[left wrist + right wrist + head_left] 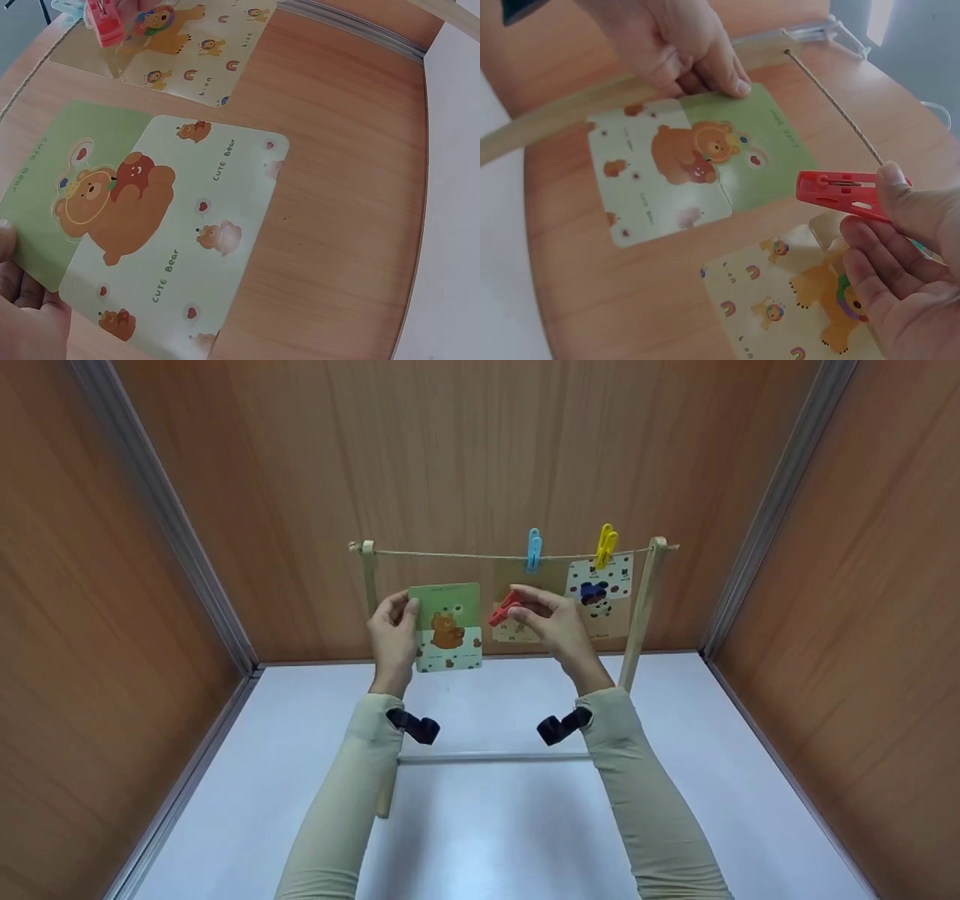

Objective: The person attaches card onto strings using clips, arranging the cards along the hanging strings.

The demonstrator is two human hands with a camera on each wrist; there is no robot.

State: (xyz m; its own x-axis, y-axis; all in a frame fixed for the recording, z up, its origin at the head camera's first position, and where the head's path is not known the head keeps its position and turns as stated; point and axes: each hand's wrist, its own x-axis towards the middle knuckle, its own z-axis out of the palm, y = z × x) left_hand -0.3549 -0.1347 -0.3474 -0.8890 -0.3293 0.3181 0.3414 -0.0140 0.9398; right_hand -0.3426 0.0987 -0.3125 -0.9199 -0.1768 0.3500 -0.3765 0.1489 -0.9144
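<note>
Between thumb and fingers, my left hand pinches the left edge of a green and white bear card, which hangs just below the string. My right hand pinches a red clothespin to the right of that card, apart from it. In the right wrist view the red clothespin lies between thumb and fingertips. Behind the right hand, a yellowish card with lions hangs from the string under a blue clothespin, partly hidden by the hand.
A yellow clothespin holds a white and brown card at the string's right end. Wooden posts carry the string on both sides. Wood-grain panels enclose the white table; a bar crosses low between the arms.
</note>
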